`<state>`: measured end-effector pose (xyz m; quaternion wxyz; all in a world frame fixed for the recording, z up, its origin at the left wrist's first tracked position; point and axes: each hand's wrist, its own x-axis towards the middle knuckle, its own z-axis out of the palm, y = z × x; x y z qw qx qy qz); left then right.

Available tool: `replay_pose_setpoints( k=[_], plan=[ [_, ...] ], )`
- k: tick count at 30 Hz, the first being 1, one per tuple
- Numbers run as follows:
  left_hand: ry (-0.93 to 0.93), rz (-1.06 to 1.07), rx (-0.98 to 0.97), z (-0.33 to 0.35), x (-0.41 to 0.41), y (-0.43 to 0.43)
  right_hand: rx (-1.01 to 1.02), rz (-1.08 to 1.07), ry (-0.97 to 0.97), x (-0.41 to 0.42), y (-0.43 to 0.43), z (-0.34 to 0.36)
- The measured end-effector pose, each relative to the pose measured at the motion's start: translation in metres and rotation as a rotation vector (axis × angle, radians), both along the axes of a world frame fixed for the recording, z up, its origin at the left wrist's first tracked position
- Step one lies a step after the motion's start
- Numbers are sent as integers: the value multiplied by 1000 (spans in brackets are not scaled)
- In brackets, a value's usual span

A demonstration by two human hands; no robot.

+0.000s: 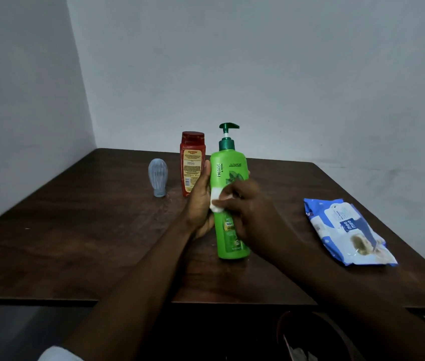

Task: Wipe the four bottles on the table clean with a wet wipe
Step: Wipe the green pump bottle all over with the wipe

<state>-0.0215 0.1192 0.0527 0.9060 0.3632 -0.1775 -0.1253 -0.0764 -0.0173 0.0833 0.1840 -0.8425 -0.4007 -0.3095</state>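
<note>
A tall green pump bottle (229, 168) stands upright near the middle of the dark wooden table (75, 243). My left hand (199, 201) grips its left side, thumb up along the edge. My right hand (247, 212) pinches a small white wet wipe (217, 200) and presses it against the bottle's front. Behind the left hand stands a red bottle (191, 157) with a dark red cap. A small pale blue bottle (158, 177) stands cap down to its left. Only three bottles are in view.
A blue and white pack of wet wipes (346, 230) lies flat at the table's right side. Grey walls meet in a corner behind the table. A dark round bin (315, 337) sits below the front edge.
</note>
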Motion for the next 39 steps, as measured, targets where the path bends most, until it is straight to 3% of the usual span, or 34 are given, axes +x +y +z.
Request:
replay_pose_setpoints(
  k=[6,11,19,22,25,29,32,39],
  plan=[
    [-1,10,104,3,-2,-3,-108,51,41,-28,-21,-54],
    [-19,19,127,3,-3,-2,-71,75,93,-40,-31,-74],
    [-88,188,311,-6,-11,11,480,-58,310,-44,-38,-69],
    [-164,238,508,-18,-18,15,685,-34,449,-39,-35,-63],
    [-249,253,582,-29,-25,18,826,26,538,-31,-34,-58],
    [-386,263,708,-24,-38,29,875,-3,571,-22,-38,-59],
    [-483,270,785,-25,-49,38,957,69,741,-22,-40,-63],
    [-453,333,851,-29,-67,31,1025,133,843,-19,-48,-74]
  ],
)
